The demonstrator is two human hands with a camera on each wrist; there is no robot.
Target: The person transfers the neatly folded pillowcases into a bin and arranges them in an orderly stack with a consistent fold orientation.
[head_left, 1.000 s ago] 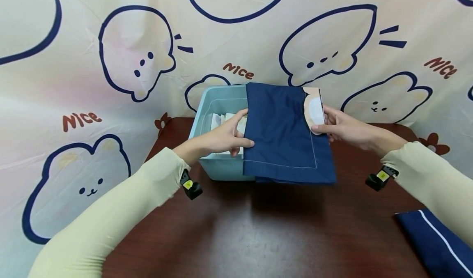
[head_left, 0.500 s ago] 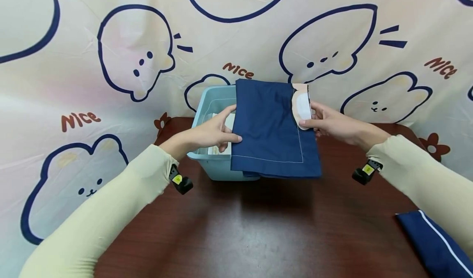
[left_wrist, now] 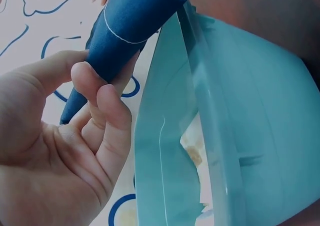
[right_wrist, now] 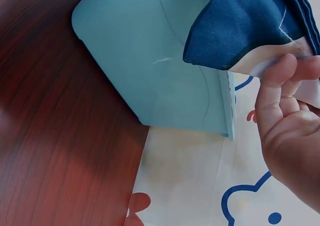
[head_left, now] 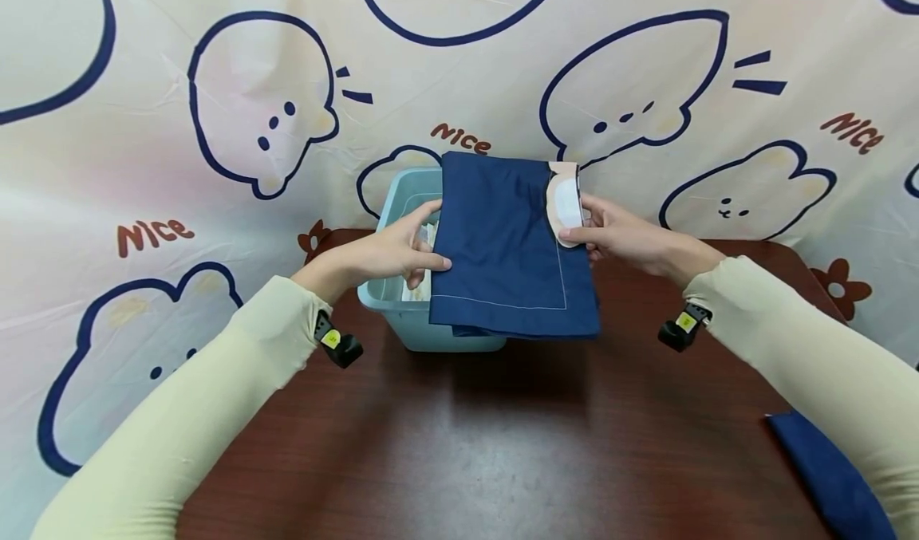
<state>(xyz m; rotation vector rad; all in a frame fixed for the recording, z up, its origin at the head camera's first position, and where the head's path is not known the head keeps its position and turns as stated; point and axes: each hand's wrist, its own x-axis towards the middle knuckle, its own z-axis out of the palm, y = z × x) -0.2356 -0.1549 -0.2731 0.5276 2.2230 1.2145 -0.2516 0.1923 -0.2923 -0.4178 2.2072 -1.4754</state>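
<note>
Hands in view: two, both on one folded navy cloth (head_left: 495, 237).

Left hand (head_left: 393, 251): fingers (left_wrist: 116, 113) nearly closed, a narrow gap filled by the cloth's left edge. Thumb on the front face; the two outer fingers curl free of the fabric in the left wrist view.

Right hand (head_left: 619, 234): fingers bent, pinching the cloth's right edge, thumb across one white patch (head_left: 566, 203) with a pale border. Remaining fingers go behind the edge, partly hidden.

Cloth position: between the two sets of fingers, raised above the bench (head_left: 459, 452), its lower edge hanging below both thumbs. It overlaps the right part of one light-blue bin (head_left: 424, 331); contact with the rim cannot be told.

Bin: one, upright on the bench, below the left fingers, its mouth partly visible beyond them. Pale contents (left_wrist: 195, 141) inside; number not countable.

Second navy cloth (head_left: 833, 476): one, on the bench, well apart from the right fingers, to their right and nearer the wearer, partly covered by the right sleeve (head_left: 811, 380).

Wrist cameras (head_left: 343, 351): two, black, one behind each set of fingers.

Backdrop (head_left: 459, 85) beyond the fingers: printed fabric, three "Nice" words, two brown flowers (head_left: 837, 289).
</note>
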